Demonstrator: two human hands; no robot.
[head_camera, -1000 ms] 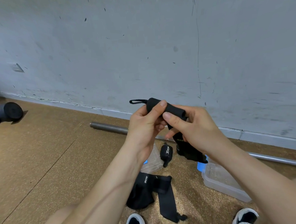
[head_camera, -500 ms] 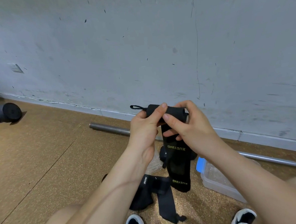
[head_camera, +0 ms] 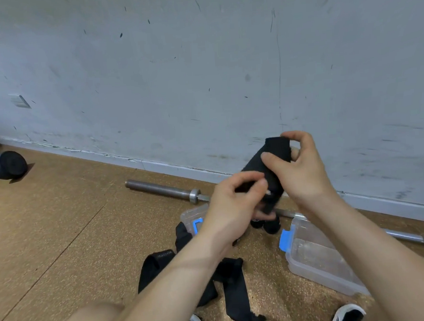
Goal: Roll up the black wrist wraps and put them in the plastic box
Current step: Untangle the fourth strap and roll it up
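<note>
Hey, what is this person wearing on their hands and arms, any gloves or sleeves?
Nothing shows on either. The left hand and right hand are bare, with no gloves, rings or watch visible. The forearms are bare too, with no sleeves in view.

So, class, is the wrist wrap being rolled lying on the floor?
No, the left hand and right hand hold the wrist wrap up in the air, above the floor.

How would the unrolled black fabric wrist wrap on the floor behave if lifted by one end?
Probably floppy: the unrolled black fabric wrist wrap lies bent and creased. Likely light, being thin strap. Flat, so unlikely to roll.
</note>
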